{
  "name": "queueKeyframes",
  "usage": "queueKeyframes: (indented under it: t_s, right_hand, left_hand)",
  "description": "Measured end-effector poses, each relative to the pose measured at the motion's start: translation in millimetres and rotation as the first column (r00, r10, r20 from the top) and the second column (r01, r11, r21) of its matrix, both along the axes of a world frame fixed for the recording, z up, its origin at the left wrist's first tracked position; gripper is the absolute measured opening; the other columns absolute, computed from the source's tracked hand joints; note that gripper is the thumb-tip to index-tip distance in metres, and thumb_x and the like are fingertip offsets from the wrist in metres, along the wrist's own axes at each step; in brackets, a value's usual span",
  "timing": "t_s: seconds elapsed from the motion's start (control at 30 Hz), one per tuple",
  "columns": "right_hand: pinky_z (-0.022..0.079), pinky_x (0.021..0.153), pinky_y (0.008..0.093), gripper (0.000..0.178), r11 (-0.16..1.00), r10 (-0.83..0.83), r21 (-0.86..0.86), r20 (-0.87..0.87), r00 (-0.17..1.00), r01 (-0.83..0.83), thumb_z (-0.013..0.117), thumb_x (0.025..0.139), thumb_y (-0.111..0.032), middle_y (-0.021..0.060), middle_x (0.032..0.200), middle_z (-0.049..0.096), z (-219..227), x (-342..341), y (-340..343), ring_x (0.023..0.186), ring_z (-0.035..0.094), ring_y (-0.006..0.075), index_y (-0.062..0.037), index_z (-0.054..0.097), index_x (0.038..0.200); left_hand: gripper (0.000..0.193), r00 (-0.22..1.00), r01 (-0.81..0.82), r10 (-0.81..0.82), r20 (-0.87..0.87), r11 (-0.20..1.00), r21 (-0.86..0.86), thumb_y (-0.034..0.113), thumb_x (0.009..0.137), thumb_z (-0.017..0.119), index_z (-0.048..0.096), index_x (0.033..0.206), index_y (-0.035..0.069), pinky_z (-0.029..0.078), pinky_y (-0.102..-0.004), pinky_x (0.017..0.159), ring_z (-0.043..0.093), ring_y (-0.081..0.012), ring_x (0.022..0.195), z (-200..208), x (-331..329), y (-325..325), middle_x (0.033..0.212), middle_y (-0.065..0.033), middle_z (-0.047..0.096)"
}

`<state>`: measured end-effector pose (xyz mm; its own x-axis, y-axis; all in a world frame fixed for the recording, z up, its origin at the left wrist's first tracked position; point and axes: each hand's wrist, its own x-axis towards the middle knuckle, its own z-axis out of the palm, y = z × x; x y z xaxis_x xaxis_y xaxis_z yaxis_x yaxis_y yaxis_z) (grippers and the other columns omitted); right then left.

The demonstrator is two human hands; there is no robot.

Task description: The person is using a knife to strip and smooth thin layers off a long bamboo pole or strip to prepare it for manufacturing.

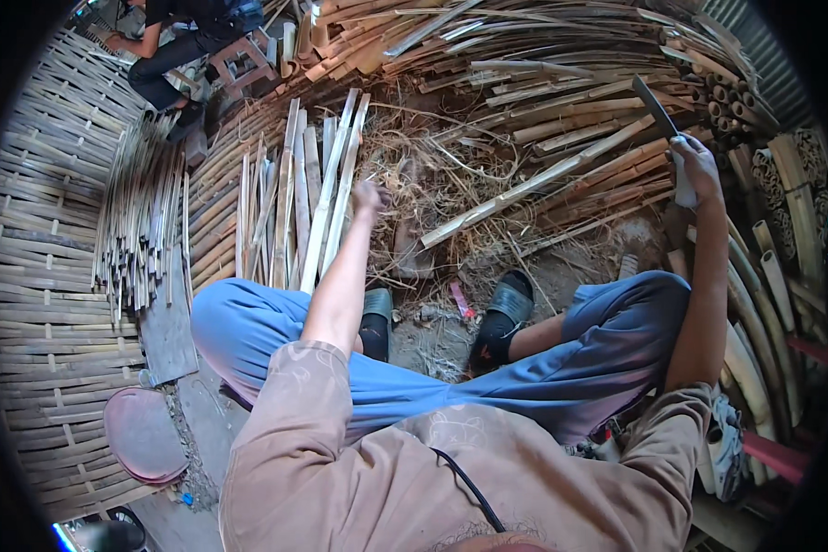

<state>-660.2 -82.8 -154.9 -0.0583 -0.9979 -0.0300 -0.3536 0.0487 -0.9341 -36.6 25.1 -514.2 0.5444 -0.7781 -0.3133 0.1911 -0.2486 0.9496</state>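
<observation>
My right hand [697, 167] is raised at the right, closed round a long knife whose dark blade [655, 107] points up and away to the left. Something pale, perhaps its handle, shows below the fingers. In front of me, my left hand [371, 197] is out over the edge of a heap of bamboo shavings [432, 184]. Its fingers look curled, and whatever they may hold is too small to make out. Close to its left, pale split bamboo strips [329, 189] lie side by side. One long bamboo strip [534, 186] slants across the shavings between my hands.
Stacked bamboo [561, 83] fills the far side, with cut tubes [734, 103] at the right. Thin strips [143, 216] lie at left beside a woven bamboo wall [41, 267]. Another person [189, 46] sits far left. My sandalled feet [504, 317] rest before the shavings.
</observation>
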Motion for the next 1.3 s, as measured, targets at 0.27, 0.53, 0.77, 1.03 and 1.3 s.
queueKeyframes:
  t_s: [0.27,0.53,0.77,1.03,1.3]
  right_hand:
    - [0.049,0.051,0.0283,0.02,0.993,0.087,-0.076,-0.081,0.993,-0.093,0.063,0.095,-0.02,0.0016,0.08,0.067,-6,-8,0,0.059,0.061,0.0118,-0.0076,0.068,0.11]
    - [0.053,0.053,0.0286,0.031,1.0,0.025,0.014,-0.009,1.0,-0.025,0.071,0.092,-0.017,0.0039,0.078,0.065,-4,6,21,0.061,0.062,0.0125,-0.0016,0.064,0.118]
    - [0.046,0.05,0.026,0.047,0.973,0.004,-0.23,-0.112,0.994,-0.03,0.07,0.094,-0.019,-0.0012,0.074,0.059,31,84,54,0.058,0.055,0.0072,-0.0153,0.057,0.139]
    - [0.045,0.05,0.0236,0.057,0.821,0.549,-0.31,0.205,0.81,-0.479,0.077,0.089,-0.046,-0.0033,0.081,0.058,107,171,151,0.061,0.054,0.0033,-0.0103,0.064,0.131]
    - [0.045,0.053,0.0217,0.067,0.374,0.847,-0.373,0.51,0.149,-0.849,0.074,0.086,-0.059,-0.0015,0.085,0.059,122,217,224,0.066,0.055,0.0044,-0.0132,0.06,0.132]
  left_hand:
    - [0.052,0.332,-0.285,0.076,0.94,0.958,0.023,0.031,0.088,0.061,0.049,0.128,-0.001,0.05,-0.0542,0.085,0.059,-0.0414,0.106,17,-14,24,0.119,-0.0255,0.057]
    - [0.061,0.003,0.522,-0.723,0.691,0.59,0.616,0.037,0.081,0.078,0.055,0.13,0.006,0.038,-0.0636,0.103,0.039,-0.0414,0.139,-14,-180,79,0.132,-0.0184,0.05]
    - [0.056,0.012,0.378,-0.52,0.854,0.793,0.478,0.019,0.076,0.076,0.055,0.127,0.007,0.033,-0.061,0.109,0.033,-0.0371,0.14,-45,-129,69,0.136,-0.0179,0.044]
    - [0.078,0.55,0.63,-0.743,0.38,0.668,0.396,0.02,0.064,0.093,0.059,0.133,0.006,0.056,-0.0356,0.094,0.067,-0.0238,0.108,52,-77,7,0.122,-0.0123,0.069]
    - [0.045,0.846,0.51,-0.533,-0.008,0.815,-0.274,0.009,0.071,0.09,0.065,0.109,0.005,0.058,-0.0292,0.073,0.066,-0.0154,0.086,131,-7,15,0.096,-0.0036,0.067]
